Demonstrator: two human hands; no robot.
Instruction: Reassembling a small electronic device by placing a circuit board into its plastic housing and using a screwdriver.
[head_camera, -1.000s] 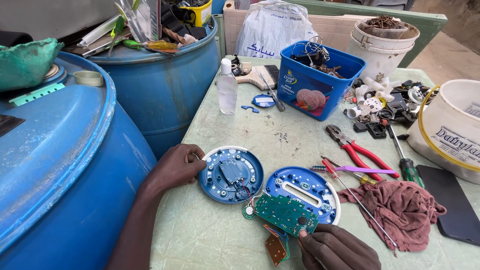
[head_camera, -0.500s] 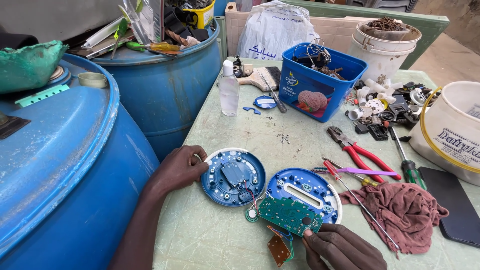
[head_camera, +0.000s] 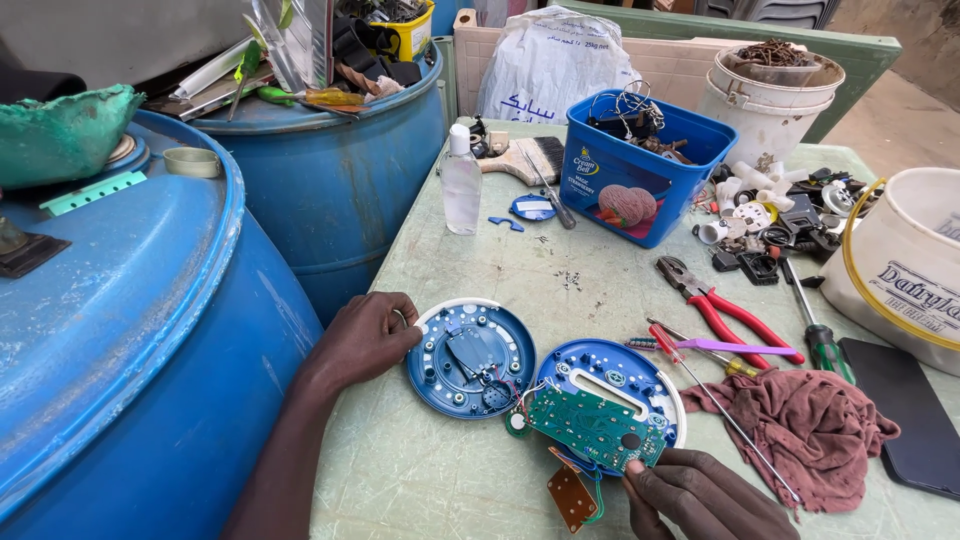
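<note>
A round blue housing half (head_camera: 470, 357), lying open side up on the pale green table (head_camera: 470, 260), is steadied at its left rim by the left hand (head_camera: 362, 340), whose fingers are curled against the white edge without being closed around anything. Just right of it a second blue housing half (head_camera: 612, 385) is seen, with a white slotted piece in its middle. A green circuit board (head_camera: 594, 428) is laid tilted across the near edge of that second half, and its near right corner is pinched between the fingertips of the right hand (head_camera: 700, 492) at the near edge of the scene. A small brown board (head_camera: 571, 495) hangs by thin wires just near and left of the green one. To the right, a reddish-brown rag (head_camera: 812, 430) is spread on the table, with a thin screwdriver (head_camera: 722, 408) lying across its left edge. Farther off, red-handled pliers (head_camera: 715, 303) and a green-handled screwdriver (head_camera: 815, 335) are laid out. At the far side a blue plastic tub (head_camera: 632, 175) filled with wire and parts is placed, with a clear small bottle (head_camera: 460, 183) to its left. Large blue drums (head_camera: 130, 330) stand along the left of the table.
</note>
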